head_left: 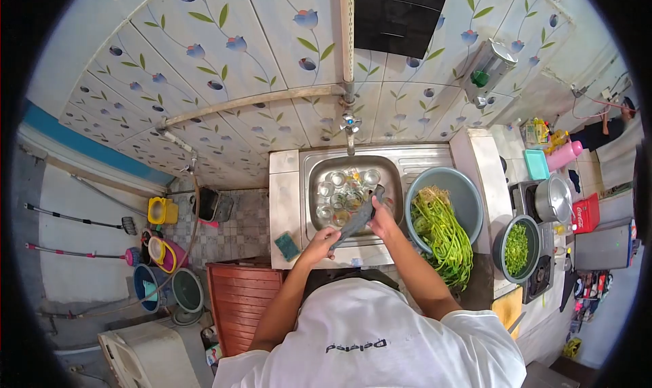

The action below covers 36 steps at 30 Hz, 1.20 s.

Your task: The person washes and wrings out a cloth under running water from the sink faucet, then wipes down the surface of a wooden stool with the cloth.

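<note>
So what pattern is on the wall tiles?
The wall tiles are pale, with blue flowers and green leaves; see the head view.

White wall tiles (224, 93) printed with blue flowers and green leaves rise behind the counter (284, 208), which is faced in pale tile. A pale pipe (261, 100) runs along them, and a blue band (95, 145) crosses the wall at left. Below lies a grey checked floor (248, 218), beside a reddish-brown slatted piece of furniture (241, 303). The light is fairly even.
</note>
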Available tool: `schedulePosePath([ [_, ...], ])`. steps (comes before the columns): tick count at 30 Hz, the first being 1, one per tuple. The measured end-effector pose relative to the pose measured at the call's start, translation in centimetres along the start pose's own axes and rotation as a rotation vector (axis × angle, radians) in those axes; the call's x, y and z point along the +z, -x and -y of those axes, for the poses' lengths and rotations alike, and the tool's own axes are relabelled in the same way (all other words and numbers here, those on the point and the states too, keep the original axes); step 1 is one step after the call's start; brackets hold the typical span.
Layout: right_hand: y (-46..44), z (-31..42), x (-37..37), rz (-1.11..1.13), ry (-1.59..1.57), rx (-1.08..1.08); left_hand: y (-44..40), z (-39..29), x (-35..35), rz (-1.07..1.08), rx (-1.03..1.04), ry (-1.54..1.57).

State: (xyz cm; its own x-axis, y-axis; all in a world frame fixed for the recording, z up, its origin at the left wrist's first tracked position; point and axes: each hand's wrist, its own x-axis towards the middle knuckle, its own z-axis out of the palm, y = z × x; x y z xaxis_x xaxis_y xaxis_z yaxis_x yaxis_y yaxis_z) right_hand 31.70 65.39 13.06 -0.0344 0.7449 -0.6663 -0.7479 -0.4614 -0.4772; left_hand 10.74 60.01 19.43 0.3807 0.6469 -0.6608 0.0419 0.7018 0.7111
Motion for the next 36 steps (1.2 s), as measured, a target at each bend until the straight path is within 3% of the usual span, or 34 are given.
schedulePosePath([
  [3, -0.6, 0.1, 1.0, 0.028, 0.163, -0.091, -0.4, 0.2, 0.5, -0.080, 0.081, -0.073],
  [6, -0.2, 0.0, 2.5, 0.168, 0.452, -0.164, -1.3, -0.1, 0.1, 0.078, -0.063, 0.247],
  [9, 2.7, 0.3, 4.6, 0.237, 1.165, -0.393, -2.6, -1.2, 0.7, 0.019, 0.023, 0.363],
  [14, 4.2, -0.5, 4.2, 0.307, 1.224, -0.489, -3.9, -2.8, 0.9, 0.051, 0.145, 0.496],
  [17, 3.9, 0.0, 3.3, 0.572, 1.327, -0.440, -4.5, -2.1, 0.1, -0.006, 0.093, 0.435],
  [21, 3.5, 4.3, 6.1, 0.577, 1.529, -0.486, -3.8, -1.7, -0.3, 0.006, 0.082, 0.521],
  [23, 1.9, 5.7, 8.1, 0.260, 1.181, -0.665, -3.2, -1.6, -0.7, 0.026, 0.095, 0.578],
  [25, 1.8, 9.4, 11.1, 0.046, 1.073, -0.929, -2.8, -1.6, -1.0, -0.033, 0.097, 0.583],
  [27, -0.2, 12.2, 13.5, -0.051, 1.152, -1.255, -2.5, -1.4, -1.1, -0.063, 0.102, 0.590],
  [28, -1.2, 13.1, 14.3, -0.047, 1.153, -1.257, -2.5, -1.2, -1.2, -0.077, 0.100, 0.598],
  [30, -2.6, 14.6, 15.8, 0.100, 1.442, -1.379, -2.4, -0.8, -1.4, -0.108, 0.097, 0.610],
  [31, -2.9, 15.3, 16.6, 0.104, 1.441, -1.381, -2.4, -0.8, -1.4, -0.110, 0.101, 0.610],
  [34, -3.6, 16.9, 18.3, 0.264, 1.989, -0.888, -2.3, -0.7, -1.5, -0.098, 0.101, 0.623],
  [36, -4.6, 17.1, 18.0, 0.340, 1.949, -1.003, -2.2, -0.5, -1.5, -0.104, 0.107, 0.639],
])
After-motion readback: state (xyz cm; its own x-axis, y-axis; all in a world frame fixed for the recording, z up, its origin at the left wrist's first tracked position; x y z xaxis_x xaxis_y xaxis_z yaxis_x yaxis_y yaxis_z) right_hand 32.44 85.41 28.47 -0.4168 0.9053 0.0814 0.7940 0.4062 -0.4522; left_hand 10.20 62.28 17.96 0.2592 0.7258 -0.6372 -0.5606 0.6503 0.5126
